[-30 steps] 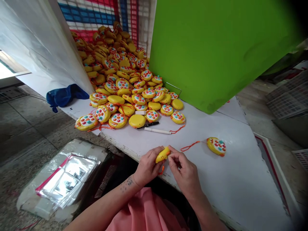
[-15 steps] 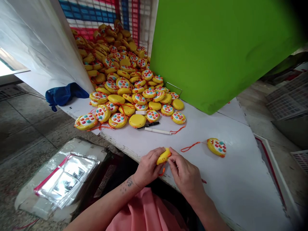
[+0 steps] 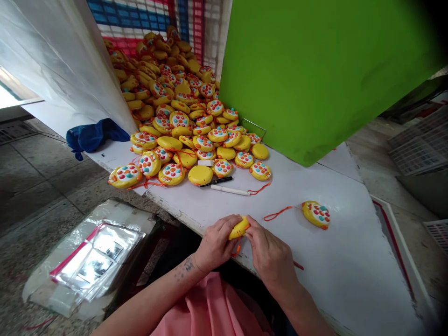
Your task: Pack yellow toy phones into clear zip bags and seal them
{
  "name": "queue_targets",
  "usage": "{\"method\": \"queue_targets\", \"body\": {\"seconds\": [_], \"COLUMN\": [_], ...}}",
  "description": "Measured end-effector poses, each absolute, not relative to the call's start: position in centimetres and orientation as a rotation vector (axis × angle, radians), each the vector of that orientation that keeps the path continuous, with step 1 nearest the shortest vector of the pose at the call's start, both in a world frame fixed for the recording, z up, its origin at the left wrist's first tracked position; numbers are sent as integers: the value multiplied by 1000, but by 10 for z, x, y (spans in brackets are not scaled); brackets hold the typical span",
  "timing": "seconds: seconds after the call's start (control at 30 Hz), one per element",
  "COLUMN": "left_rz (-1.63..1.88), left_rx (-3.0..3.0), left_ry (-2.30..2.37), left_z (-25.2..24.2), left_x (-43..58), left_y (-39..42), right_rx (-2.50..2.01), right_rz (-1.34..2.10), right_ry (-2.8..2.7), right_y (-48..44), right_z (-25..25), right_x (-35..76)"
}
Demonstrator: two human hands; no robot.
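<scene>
My left hand point(image 3: 217, 241) is closed around a small yellow plastic toy point(image 3: 239, 227), holding it tilted on edge above the table's front edge. An orange cord loop hangs below this toy. At its orange right end, the fingers of my right hand point(image 3: 271, 252) are pinched together. A thin stick with a dark red end point(image 3: 298, 265) pokes out behind the right hand; its other end is hidden by the fingers. To the right, a similar yellow toy point(image 3: 316, 214) with white face and coloured buttons lies on the table, its orange cord stretched leftward.
A large heap of yellow toys point(image 3: 168, 100) covers the back left. Before it lie a white pen point(image 3: 230, 190), a black pen point(image 3: 222, 180) and a white block point(image 3: 205, 163). A green panel point(image 3: 308, 79) stands behind; a blue cloth point(image 3: 96, 136) lies left. Plastic sleeves point(image 3: 98, 261) rest lower left.
The right hand's fingers have shifted very slightly at the held toy's end, and the red stick end shows a little more. The left hand keeps its hold on the toy.
</scene>
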State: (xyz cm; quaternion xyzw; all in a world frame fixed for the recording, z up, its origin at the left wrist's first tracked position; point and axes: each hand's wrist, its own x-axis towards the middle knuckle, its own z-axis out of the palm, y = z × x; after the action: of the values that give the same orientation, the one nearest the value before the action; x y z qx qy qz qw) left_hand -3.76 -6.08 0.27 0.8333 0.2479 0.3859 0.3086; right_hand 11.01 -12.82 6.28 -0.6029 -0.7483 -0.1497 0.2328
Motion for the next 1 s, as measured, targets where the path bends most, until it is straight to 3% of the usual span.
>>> {"method": "queue_targets", "body": {"seconds": [1.0], "left_rz": [990], "left_rx": [2143], "left_ry": [677], "left_z": [3], "left_x": [-39], "left_y": [-59], "right_rx": [-1648], "right_rz": [-328], "right_ry": [-2056], "right_y": [-127], "right_z": [66], "right_x": [108]}}
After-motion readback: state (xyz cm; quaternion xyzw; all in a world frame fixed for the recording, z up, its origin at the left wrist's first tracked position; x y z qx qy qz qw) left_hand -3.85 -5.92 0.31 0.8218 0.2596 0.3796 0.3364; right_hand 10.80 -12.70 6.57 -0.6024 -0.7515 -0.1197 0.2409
